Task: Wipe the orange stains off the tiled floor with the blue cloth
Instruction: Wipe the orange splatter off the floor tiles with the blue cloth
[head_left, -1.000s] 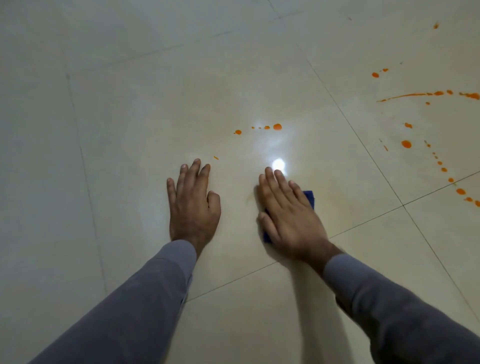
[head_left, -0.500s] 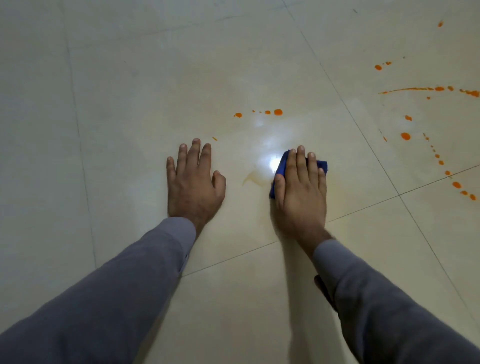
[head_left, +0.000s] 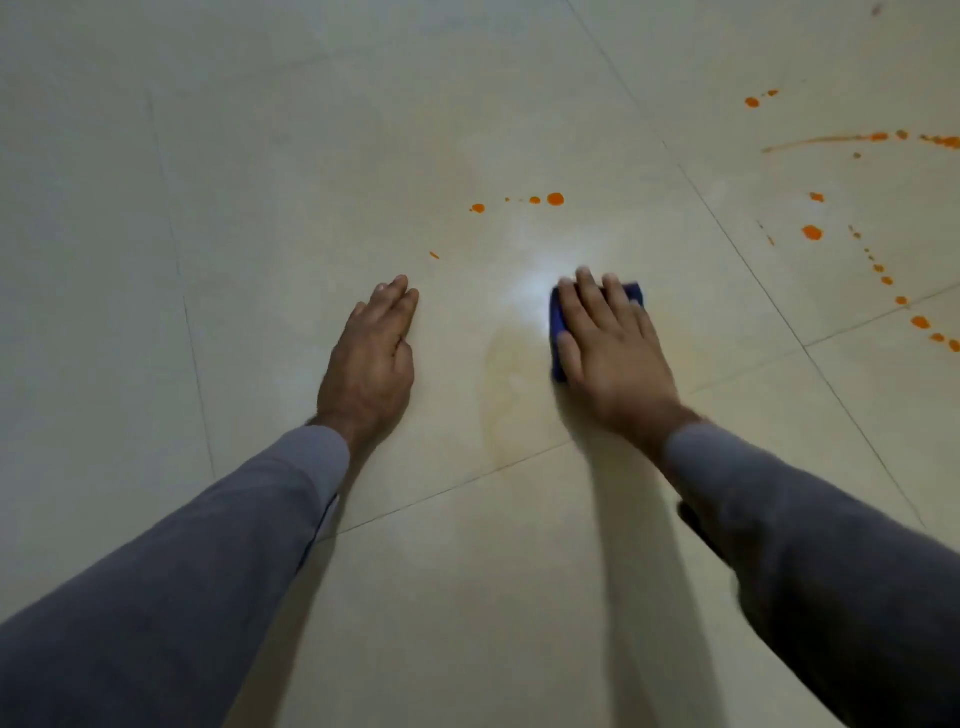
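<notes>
My right hand (head_left: 610, 345) lies flat on the blue cloth (head_left: 557, 325) and presses it onto the pale tiled floor (head_left: 291, 171); only the cloth's left edge and far corner show. My left hand (head_left: 371, 358) rests palm down on the floor to the left, fingers together, holding nothing. A faint yellowish smear (head_left: 501, 374) lies between the hands. A row of orange drops (head_left: 555, 199) sits just beyond the cloth, and one small orange fleck (head_left: 434, 255) lies ahead of my left hand.
More orange stains cover the right side: a long streak (head_left: 841, 139), a large drop (head_left: 812, 233) and a curved trail of dots (head_left: 919, 322). Grout lines (head_left: 737, 228) cross the floor. A bright light glare (head_left: 535, 283) sits left of the cloth.
My right hand slid the cloth forward and to the right, uncovering a faint smear. The left hand turned slightly and closed its fingers together, staying on the floor.
</notes>
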